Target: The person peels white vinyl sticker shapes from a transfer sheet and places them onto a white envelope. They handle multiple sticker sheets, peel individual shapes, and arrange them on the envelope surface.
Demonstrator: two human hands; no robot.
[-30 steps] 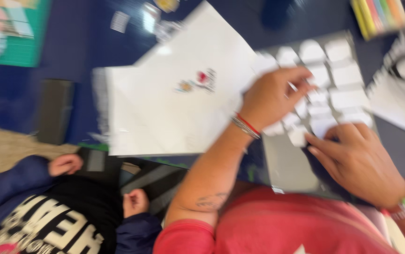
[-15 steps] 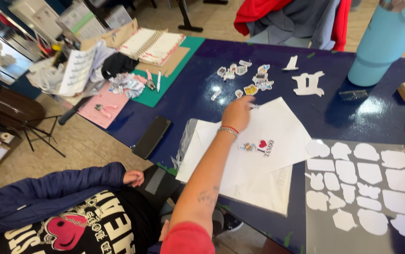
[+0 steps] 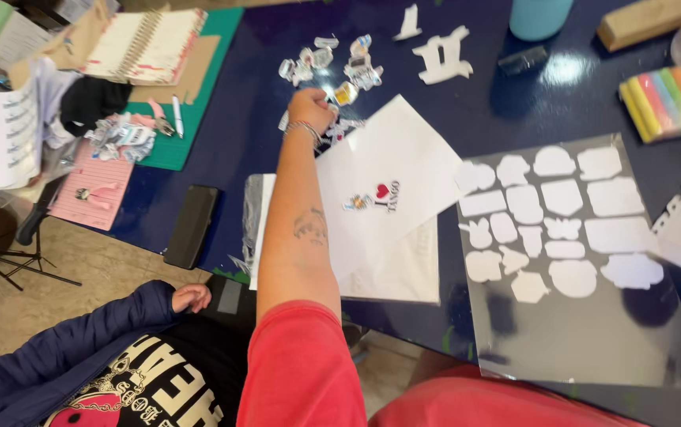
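Now left hand (image 3: 310, 107) on small sticker cutouts (image 3: 332, 63), w/ white sheet (image 3: 403, 166) beside.

Your left hand (image 3: 309, 107) reaches over the white sheet (image 3: 392, 170) to the small cut-out stickers (image 3: 332, 63) on the dark blue worktop (image 3: 237, 119).

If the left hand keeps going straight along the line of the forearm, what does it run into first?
Most likely the cluster of small cut-out stickers lying on the dark blue table just beyond the left hand. The hand looks closed over the nearest pieces, so whether it touches them is unclear. Further along lies only bare table.
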